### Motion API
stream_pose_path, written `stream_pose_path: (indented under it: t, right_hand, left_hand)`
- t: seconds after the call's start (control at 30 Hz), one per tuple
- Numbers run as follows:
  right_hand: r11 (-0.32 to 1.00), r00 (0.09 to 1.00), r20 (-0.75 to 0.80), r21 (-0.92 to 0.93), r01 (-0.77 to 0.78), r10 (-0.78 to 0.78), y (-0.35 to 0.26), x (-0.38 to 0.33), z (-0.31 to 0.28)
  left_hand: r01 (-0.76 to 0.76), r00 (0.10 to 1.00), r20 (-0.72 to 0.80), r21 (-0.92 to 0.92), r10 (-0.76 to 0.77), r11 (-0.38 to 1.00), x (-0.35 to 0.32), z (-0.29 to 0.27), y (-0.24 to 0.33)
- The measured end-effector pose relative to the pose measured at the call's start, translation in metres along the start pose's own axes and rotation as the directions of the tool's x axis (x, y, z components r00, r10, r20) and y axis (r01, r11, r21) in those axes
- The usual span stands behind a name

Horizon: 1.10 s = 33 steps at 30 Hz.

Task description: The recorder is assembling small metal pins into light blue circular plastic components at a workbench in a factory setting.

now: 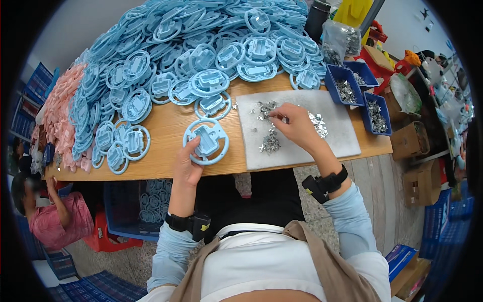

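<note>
Left hand (187, 163) grasps the rim of a blue plastic ring part (206, 141) lying on the wooden table (166, 123); it looks light and stiff, best gripped by its rim. Right hand (294, 125) pinches among small metal clips (270, 142) (probably slippery) on the grey mat (337, 132).

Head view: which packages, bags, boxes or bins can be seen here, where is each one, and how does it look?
Three small blue bins stand right of the white mat, open-topped, holding small metal pieces.
A clear plastic bag stands behind the bins, part-filled with grey pieces.
Brown cardboard boxes stand on the floor at the right, open.
A blue crate stands under the wooden table, holding blue rings.
No screens or signs are visible.
</note>
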State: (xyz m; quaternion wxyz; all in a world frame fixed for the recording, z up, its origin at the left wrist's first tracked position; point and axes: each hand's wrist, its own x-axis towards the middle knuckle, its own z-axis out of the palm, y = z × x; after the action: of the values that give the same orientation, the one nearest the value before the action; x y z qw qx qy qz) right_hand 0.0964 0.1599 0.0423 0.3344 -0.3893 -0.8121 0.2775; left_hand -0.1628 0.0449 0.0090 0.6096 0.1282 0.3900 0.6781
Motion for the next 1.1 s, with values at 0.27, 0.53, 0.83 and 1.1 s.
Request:
stream_pose_path:
  t: [0.27, 0.53, 0.83, 1.1]
  right_hand:
    - [0.989, 0.993, 0.1, -0.12, 0.081, -0.069, 0.003, 0.005, 0.012]
    - [0.988, 0.949, 0.299, -0.086, 0.132, -0.101, -0.022, -0.034, 0.006]
    - [0.833, 0.903, 0.4, -0.439, 0.336, -0.154, -0.025, -0.029, 0.027]
    - [0.8, 0.847, 0.4, -0.343, 0.492, -0.35, -0.016, -0.011, 0.034]
  left_hand:
    - [0.002, 0.999, 0.044, 0.103, -0.006, 0.995, -0.007, -0.002, -0.006]
    - [0.018, 0.999, 0.048, 0.097, -0.023, 0.995, -0.003, -0.001, -0.008]
    - [-0.006, 1.0, 0.018, 0.097, 0.004, 0.995, -0.008, 0.001, -0.007]
    - [-0.023, 1.0, 0.015, 0.124, 0.021, 0.992, -0.01, 0.005, -0.009]
